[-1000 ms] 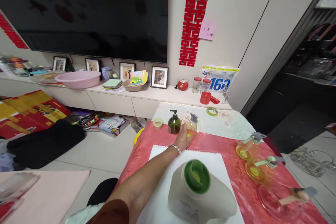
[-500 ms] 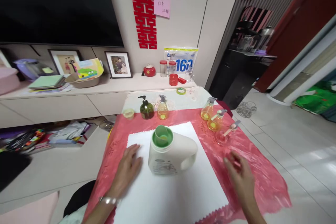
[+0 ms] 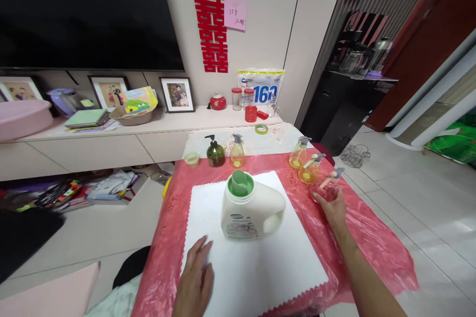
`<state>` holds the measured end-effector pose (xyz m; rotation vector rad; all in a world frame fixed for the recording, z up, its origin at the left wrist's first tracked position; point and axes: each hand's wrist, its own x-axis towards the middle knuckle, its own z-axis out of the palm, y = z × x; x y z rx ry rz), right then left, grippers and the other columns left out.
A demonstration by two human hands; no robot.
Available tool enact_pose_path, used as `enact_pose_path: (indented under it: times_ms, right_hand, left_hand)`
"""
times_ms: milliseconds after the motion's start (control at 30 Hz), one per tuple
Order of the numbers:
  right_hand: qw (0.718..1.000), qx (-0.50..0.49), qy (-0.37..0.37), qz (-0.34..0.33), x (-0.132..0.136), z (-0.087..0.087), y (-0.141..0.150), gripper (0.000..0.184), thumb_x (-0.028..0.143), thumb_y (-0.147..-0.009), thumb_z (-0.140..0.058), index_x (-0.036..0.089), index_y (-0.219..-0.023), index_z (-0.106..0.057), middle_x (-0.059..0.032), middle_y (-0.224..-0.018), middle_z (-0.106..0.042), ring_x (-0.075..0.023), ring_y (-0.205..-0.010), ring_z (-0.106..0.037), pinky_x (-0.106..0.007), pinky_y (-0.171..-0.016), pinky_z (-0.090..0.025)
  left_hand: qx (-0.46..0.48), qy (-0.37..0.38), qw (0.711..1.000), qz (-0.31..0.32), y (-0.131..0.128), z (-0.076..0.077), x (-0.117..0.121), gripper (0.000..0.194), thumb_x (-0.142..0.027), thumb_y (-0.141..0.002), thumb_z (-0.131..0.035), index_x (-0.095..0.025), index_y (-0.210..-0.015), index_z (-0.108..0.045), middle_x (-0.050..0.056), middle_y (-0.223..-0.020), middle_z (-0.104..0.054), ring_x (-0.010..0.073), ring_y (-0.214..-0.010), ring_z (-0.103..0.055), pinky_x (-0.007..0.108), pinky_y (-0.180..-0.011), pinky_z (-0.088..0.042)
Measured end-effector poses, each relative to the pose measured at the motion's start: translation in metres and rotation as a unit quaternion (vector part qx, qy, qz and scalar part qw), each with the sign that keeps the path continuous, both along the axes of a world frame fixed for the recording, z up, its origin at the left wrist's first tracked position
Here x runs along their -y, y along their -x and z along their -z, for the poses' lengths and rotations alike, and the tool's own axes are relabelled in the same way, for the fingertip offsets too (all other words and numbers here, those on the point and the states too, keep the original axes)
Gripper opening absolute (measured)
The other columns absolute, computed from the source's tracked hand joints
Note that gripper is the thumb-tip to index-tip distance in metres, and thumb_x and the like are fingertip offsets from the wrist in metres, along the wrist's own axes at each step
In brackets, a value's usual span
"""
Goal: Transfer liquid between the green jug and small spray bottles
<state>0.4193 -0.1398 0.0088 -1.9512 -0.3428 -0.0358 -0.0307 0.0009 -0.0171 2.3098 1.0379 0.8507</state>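
My right hand (image 3: 333, 207) has its thumb and fingers around the lower body of a clear spray bottle (image 3: 323, 189) with a grey head, standing on the red plastic cover. Two similar spray bottles with yellow liquid, one nearer (image 3: 308, 174) and one farther (image 3: 296, 160), stand just behind it. My left hand (image 3: 195, 277) is empty, fingers apart, at the left of the white scallop-edged mat (image 3: 267, 275). On that mat a white detergent jug (image 3: 243, 210) stands upright, its mouth fitted with a green spout (image 3: 241, 184) and its handle to the right.
A dark green pump bottle (image 3: 215, 154), another yellow-liquid spray bottle (image 3: 237, 153) and a small pale cup (image 3: 191, 159) line the cover's far left. Green tape (image 3: 261, 129) lies behind them. Jars and a red pot (image 3: 217, 102) stand on the cabinet ledge.
My right hand has moved forward onto the nearest clear spray bottle and closed around it. My left hand has drawn back towards me. The view has shifted slightly left.
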Motion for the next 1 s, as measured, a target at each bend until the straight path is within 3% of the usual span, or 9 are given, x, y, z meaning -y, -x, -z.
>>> enact_pose_path:
  times_ms: [167,400,567,633,733,833,933,1000]
  right_hand:
    - [0.999,-0.029,-0.001,0.018,0.002,-0.005,0.003,0.036,0.039,-0.099,-0.059,0.010,-0.120,-0.057,-0.0086,-0.112,-0.055,-0.0166,-0.101,-0.056,-0.035,-0.091,-0.052]
    - [0.996,-0.036,-0.057,-0.055,0.024,-0.041,0.038,0.038,0.038,-0.097,-0.062,0.010,-0.121,-0.056,-0.0086,-0.113,-0.055,-0.0166,-0.101,-0.056,-0.035,-0.091,-0.052]
    - [0.974,-0.099,-0.111,-0.169,0.047,-0.067,0.084,0.084,0.047,-0.064,-0.087,0.014,-0.132,-0.049,-0.0135,-0.119,-0.056,-0.0264,-0.104,-0.059,-0.039,-0.088,-0.054]
    - [0.959,-0.139,-0.123,-0.212,0.056,-0.075,0.107,0.091,0.049,-0.059,-0.088,0.014,-0.133,-0.048,-0.0167,-0.119,-0.057,-0.0311,-0.104,-0.060,-0.041,-0.083,-0.056]
    - [0.940,-0.177,-0.144,-0.255,0.068,-0.084,0.146,0.091,0.046,-0.059,-0.087,0.017,-0.135,-0.046,-0.0157,-0.125,-0.054,-0.0320,-0.113,-0.056,-0.042,-0.091,-0.054]
    - [0.913,-0.221,-0.161,-0.302,0.076,-0.090,0.184,0.092,0.048,-0.056,-0.088,0.019,-0.134,-0.048,-0.0139,-0.131,-0.050,-0.0331,-0.122,-0.050,-0.042,-0.097,-0.050]
    - [0.853,-0.293,-0.135,-0.409,0.078,-0.093,0.212,0.095,0.055,-0.051,-0.091,0.020,-0.130,-0.052,-0.0121,-0.125,-0.053,-0.0352,-0.122,-0.049,-0.044,-0.096,-0.050]
    - [0.820,-0.315,-0.084,-0.470,0.074,-0.094,0.224,0.084,0.064,-0.061,-0.085,0.021,-0.127,-0.056,-0.0107,-0.119,-0.056,-0.0327,-0.120,-0.051,-0.042,-0.096,-0.051]
  left_hand:
    - [-0.005,-0.018,1.000,0.010,-0.002,0.003,0.001,0.045,-0.020,-0.090,-0.045,-0.022,-0.134,-0.052,0.014,-0.140,-0.053,0.0265,-0.127,-0.057,0.045,-0.102,-0.054]
    - [0.009,-0.004,1.000,0.004,-0.002,0.002,0.003,0.045,-0.020,-0.090,-0.044,-0.022,-0.134,-0.052,0.013,-0.140,-0.053,0.0265,-0.129,-0.055,0.046,-0.102,-0.054]
    - [0.030,0.015,0.999,0.008,-0.001,-0.005,0.001,0.042,-0.023,-0.089,-0.045,-0.021,-0.129,-0.057,0.013,-0.135,-0.057,0.0269,-0.124,-0.058,0.047,-0.101,-0.054]
    - [0.039,0.027,0.999,0.015,0.000,-0.014,0.001,0.040,-0.026,-0.090,-0.046,-0.022,-0.127,-0.059,0.012,-0.131,-0.061,0.0267,-0.121,-0.061,0.046,-0.100,-0.055]
    - [0.054,0.057,0.996,0.038,0.000,-0.039,0.006,0.036,-0.029,-0.091,-0.046,-0.023,-0.123,-0.062,0.010,-0.122,-0.066,0.0251,-0.114,-0.065,0.043,-0.097,-0.056]
    - [0.083,0.103,0.988,0.081,-0.005,-0.078,0.019,0.030,-0.029,-0.093,-0.047,-0.025,-0.115,-0.066,0.007,-0.112,-0.071,0.0231,-0.104,-0.068,0.037,-0.092,-0.058]
    - [0.110,0.172,0.967,0.154,-0.012,-0.125,0.033,0.028,-0.030,-0.094,-0.048,-0.028,-0.115,-0.067,0.007,-0.114,-0.070,0.0228,-0.108,-0.067,0.036,-0.094,-0.055]
    - [0.119,0.238,0.941,0.207,-0.018,-0.154,0.039,0.031,-0.034,-0.093,-0.052,-0.029,-0.121,-0.065,0.007,-0.124,-0.067,0.0245,-0.117,-0.062,0.038,-0.102,-0.051]
